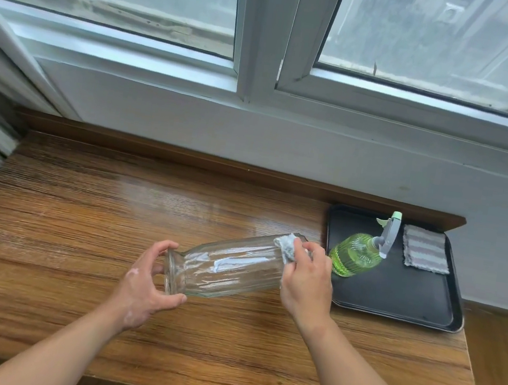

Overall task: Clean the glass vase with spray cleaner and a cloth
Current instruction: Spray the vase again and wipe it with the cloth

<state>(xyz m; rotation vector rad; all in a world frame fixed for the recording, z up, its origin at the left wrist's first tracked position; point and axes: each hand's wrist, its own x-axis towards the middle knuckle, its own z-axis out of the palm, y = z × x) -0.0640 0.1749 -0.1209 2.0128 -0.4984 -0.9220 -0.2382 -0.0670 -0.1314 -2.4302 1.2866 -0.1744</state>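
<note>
Black tray [394,294] holds spray bottle [357,254] (green); folded cloth [425,253] beside.

The vase [230,266] is clear glass with ribs running along its length and a white streak on its side. The cloth [286,245] against it is pale grey-white. The table [115,206] is brown wood with dark grain lines. At its right edge, the tray [394,294] is black, the sprayer [357,254] is ribbed translucent green with a grey-and-mint head, and the folded cloth [426,250] is striped grey and pinkish.
</note>
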